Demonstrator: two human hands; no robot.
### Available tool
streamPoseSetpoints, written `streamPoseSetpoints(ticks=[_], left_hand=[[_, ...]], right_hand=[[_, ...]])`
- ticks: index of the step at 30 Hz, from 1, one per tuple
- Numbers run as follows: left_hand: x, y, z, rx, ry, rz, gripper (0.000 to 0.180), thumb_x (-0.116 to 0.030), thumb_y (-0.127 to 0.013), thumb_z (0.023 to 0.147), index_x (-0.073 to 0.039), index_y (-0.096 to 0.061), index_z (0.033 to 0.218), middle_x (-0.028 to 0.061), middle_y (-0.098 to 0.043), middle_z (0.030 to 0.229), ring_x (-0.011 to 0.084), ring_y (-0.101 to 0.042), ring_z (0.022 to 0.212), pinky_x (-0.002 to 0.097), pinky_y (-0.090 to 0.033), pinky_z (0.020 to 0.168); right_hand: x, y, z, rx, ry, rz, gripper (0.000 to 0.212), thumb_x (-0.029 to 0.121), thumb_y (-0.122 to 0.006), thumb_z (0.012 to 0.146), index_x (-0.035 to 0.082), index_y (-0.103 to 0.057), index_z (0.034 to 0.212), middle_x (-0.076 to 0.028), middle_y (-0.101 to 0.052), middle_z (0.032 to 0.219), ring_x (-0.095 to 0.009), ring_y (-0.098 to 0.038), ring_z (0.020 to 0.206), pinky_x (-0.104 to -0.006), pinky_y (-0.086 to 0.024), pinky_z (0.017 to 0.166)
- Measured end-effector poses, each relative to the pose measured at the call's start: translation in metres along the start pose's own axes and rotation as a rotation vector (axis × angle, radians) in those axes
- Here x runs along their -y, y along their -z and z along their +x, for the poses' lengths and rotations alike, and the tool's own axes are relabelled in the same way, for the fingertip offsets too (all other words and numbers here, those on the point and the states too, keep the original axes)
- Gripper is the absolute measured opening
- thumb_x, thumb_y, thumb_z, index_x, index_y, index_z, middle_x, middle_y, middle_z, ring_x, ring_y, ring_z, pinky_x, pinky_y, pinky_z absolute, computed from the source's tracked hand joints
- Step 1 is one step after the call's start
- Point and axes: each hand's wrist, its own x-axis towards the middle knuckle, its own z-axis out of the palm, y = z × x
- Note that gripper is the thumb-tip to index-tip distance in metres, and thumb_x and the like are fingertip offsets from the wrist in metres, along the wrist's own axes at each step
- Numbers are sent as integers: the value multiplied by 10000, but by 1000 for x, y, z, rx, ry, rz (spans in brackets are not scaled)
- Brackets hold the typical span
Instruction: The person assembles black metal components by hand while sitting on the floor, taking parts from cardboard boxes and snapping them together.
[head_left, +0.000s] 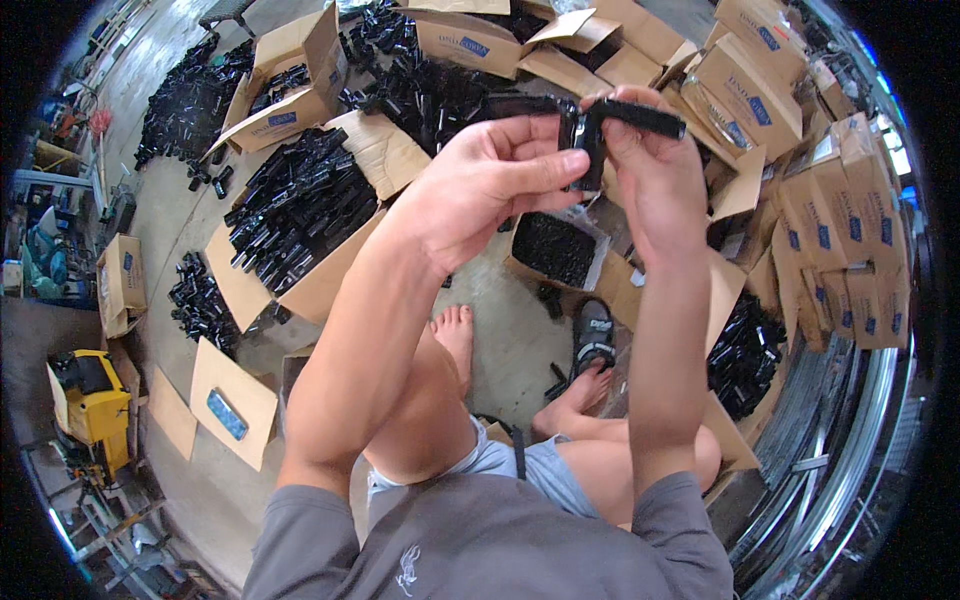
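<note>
Both hands are raised in front of me, gripping one glossy black T-shaped part [590,150]. Its short stem points down, and two black arms spread to either side. My left hand [490,170] is closed, with the thumb pressed on the stem. Closed too, my right hand [655,165] pinches the part near the joint, below the arm that sticks out to the right. Behind my wrists sits a small lined box [598,268] of small black pieces. To the left, an open carton [325,290] is heaped with long black parts [300,200].
Heaps of black parts [195,95] lie on the floor. Open cartons [465,45] stand at the back, stacked cartons [845,230] on the right by metal bars [830,450]. A phone [227,413] rests on a cardboard flap. A yellow machine [100,410] stands left; a sandal [595,330] lies by my foot.
</note>
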Motion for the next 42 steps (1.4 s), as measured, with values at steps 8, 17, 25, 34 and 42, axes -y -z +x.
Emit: streamPoseSetpoints(ticks=[8,17,25,34,42], left_hand=[[-8,16,2,-55,15,80,360,-142,-761,897,-29,-661,1224,2,-701,1086,92,-671,941,275,-581,867],[-1,20,6,-77,70,58,335,-141,-738,915,-32,-648,1218,-16,-673,1078,94,-653,953,302,-576,914],[5,15,6,-209,-25,86,253,-103,-698,937,-18,-644,1169,31,-690,1115,112,-662,993,315,-562,948],[9,-4,18,-321,-234,34,261,-116,-728,916,-38,-661,1156,45,-720,1118,111,-678,974,277,-557,896],[18,-18,23,-256,-200,64,271,-99,-741,904,-49,-675,1162,22,-727,1066,96,-681,937,249,-546,862]], right_hand=[[-16,-6,6,127,-131,355,240,36,-655,952,36,-614,1189,-66,-681,1119,-161,-633,1050,-315,-485,963],[-32,-9,5,97,70,140,192,80,-660,963,52,-613,1147,-44,-670,1095,-131,-620,1030,-290,-478,935],[-76,22,10,-23,-60,87,385,235,-637,1001,74,-547,1339,-25,-662,1144,-98,-627,961,-250,-508,803],[-303,141,-87,62,-731,-1203,261,253,-788,800,113,-770,1020,-155,-745,1022,-319,-706,1009,-426,-546,899],[-319,104,-89,-1,-883,-1243,272,241,-797,812,132,-724,1051,-165,-726,1086,-357,-688,1044,-477,-539,880]])
